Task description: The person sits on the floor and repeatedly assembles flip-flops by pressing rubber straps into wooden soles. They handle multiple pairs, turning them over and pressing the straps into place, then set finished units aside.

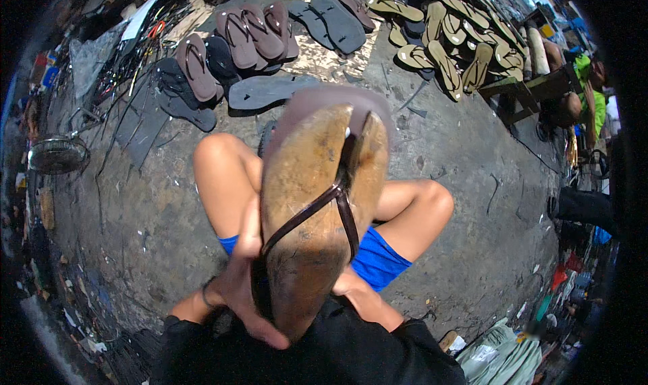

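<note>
A wooden shoe last [307, 148], split at the toe, is raised close to me with its worn surface facing up. A dark brown thong strap [317, 206] crosses it in a V, its stem in the toe slot. A brownish-grey sole [324, 98] shows past the toe end, smeared by motion. My left hand [246, 277] is closed round the left side and heel end of the last. Against the lower right side rests my right hand [349, 284]; its fingers are hidden behind the last.
Brown flip-flops [253, 34] and dark soles [266, 92] lie on the floor ahead. Several tan flip-flops [445, 67] are piled far right beside a low wooden bench [526, 91]. A fan [59, 155] lies left. A person [574, 108] is partly visible at right.
</note>
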The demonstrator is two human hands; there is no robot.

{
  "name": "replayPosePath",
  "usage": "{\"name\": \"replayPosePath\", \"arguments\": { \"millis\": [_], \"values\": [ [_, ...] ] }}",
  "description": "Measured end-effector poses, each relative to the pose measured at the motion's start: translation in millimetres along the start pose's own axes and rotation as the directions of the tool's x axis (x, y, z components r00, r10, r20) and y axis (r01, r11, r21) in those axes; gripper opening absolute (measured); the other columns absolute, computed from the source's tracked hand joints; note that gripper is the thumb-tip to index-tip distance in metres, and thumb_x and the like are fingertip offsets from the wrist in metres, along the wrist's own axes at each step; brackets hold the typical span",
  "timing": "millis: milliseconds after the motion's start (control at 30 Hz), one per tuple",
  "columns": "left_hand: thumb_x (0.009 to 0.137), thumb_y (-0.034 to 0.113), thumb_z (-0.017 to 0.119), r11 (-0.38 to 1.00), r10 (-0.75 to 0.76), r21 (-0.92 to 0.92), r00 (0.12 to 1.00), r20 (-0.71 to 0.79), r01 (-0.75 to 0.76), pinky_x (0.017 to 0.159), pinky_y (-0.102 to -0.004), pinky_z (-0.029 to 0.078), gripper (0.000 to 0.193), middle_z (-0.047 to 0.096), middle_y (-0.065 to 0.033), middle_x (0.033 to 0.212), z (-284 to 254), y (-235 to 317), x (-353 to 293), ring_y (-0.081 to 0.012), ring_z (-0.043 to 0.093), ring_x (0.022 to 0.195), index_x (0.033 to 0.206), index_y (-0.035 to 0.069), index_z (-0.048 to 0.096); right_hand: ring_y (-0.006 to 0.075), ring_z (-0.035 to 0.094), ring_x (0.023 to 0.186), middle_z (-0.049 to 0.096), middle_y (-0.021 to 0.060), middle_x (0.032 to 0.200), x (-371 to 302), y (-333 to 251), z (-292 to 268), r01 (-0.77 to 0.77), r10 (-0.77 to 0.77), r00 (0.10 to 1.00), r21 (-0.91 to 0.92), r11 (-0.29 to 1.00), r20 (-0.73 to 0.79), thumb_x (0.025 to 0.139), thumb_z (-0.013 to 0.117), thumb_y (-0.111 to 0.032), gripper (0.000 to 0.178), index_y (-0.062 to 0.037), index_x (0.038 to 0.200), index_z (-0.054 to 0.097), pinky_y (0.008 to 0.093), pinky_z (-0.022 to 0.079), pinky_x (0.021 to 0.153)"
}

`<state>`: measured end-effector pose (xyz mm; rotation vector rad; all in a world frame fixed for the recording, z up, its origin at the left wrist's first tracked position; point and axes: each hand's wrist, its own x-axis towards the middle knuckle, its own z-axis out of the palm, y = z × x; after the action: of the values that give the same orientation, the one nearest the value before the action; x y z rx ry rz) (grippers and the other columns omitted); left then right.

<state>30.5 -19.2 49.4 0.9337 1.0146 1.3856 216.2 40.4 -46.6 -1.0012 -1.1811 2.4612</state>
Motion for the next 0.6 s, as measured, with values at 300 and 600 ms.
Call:
{"name": "replayPosePath", "arguments": {
  "millis": [300,600],
  "values": [
    [0.091,0.036,0.064,0.025,0.274,0.998,0.961,0.043,-0.051,0.098,-0.0432,0.037,0.044,0.062,-0.014,0.124,-5,5,43,-0.0315,0.055,0.11,0.122,0.006,0.067,0.033,0.048,0.131,0.045,0.0185,0.146,-6,-30,1,0.265,-0.268,0.958,0.684,0.68,-0.104,0.058,0.073,-0.039,0.109,-0.0028,0.15,0.028,0.046,0.038,0.112],
    [0.106,0.038,0.041,0.881,-0.416,0.264,0.908,0.038,0.393,0.065,-0.0308,0.04,0.038,0.041,-0.0023,0.07,19,-55,-14,-0.012,0.039,0.068,0.088,0.005,0.046,0.035,0.056,0.121,0.052,0.0231,0.138,-59,-38,17,0.38,-0.121,0.914,0.713,0.589,-0.387,0.066,0.062,-0.038,0.093,0.0031,0.145,0.034,0.0458,0.045,0.105]
  ]
}}
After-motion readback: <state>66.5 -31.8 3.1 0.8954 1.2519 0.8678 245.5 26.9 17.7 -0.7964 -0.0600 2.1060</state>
